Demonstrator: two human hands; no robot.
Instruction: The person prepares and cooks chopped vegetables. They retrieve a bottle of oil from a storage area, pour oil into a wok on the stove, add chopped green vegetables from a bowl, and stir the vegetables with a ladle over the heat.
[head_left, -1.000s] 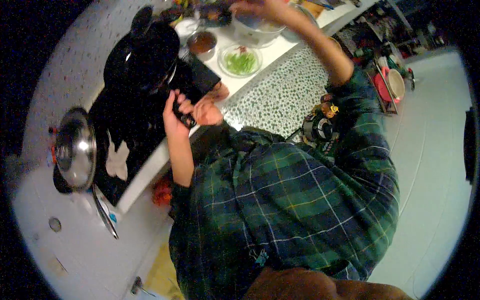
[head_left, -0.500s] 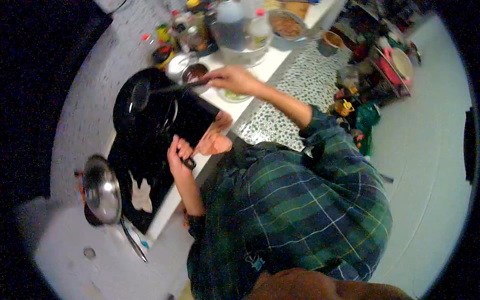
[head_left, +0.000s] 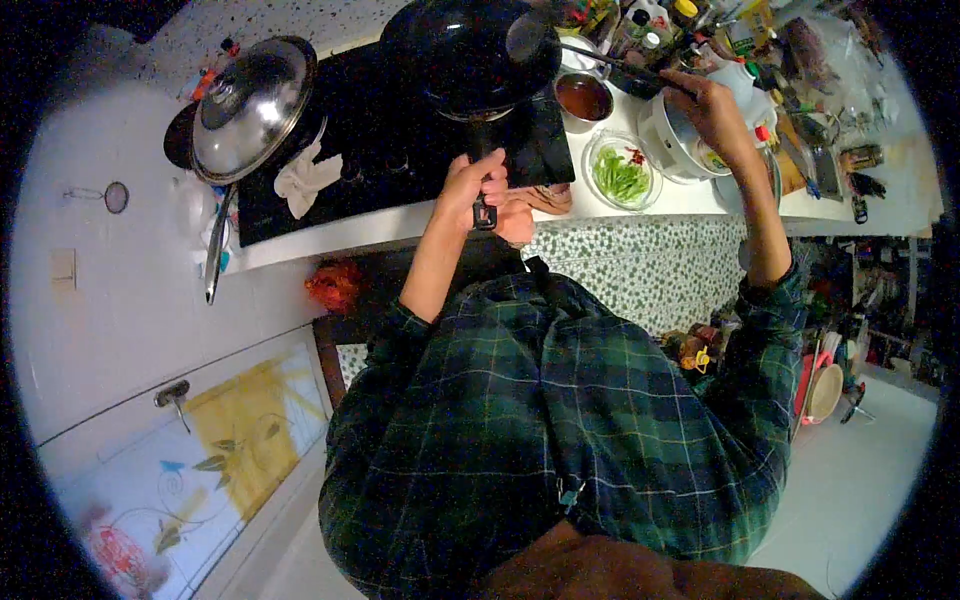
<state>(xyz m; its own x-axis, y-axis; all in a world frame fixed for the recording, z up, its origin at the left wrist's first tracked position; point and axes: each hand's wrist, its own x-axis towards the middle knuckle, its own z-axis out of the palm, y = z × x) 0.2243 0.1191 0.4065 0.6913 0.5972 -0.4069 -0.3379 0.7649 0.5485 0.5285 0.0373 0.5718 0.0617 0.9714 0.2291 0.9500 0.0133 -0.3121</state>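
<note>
A black wok (head_left: 430,75) is on the dark cooktop at the top of the view. My left hand (head_left: 470,192) is wrapped round its handle, whose looped black end (head_left: 485,214) sticks out below the fingers. My right hand (head_left: 710,112) grips the far end of a long dark handle. That handle belongs to a ladle (head_left: 532,40), whose rounded head is over the wok's right side. What the wok contains is too dark to make out. Right of the wok are a bowl of dark red-brown sauce (head_left: 583,97) and a glass bowl of chopped greens with red bits (head_left: 622,172).
Left on the cooktop is a pan under a shiny steel lid (head_left: 255,110), its long handle (head_left: 217,250) jutting past the counter edge. A white cloth (head_left: 306,180) lies beside it. Bottles (head_left: 650,40) and a white pot (head_left: 662,140) crowd the right.
My view has turned and shifted, bringing the counter level across the top. The ladle's head has moved from the wok's middle toward its right side. My left hand keeps hold of the wok handle.
</note>
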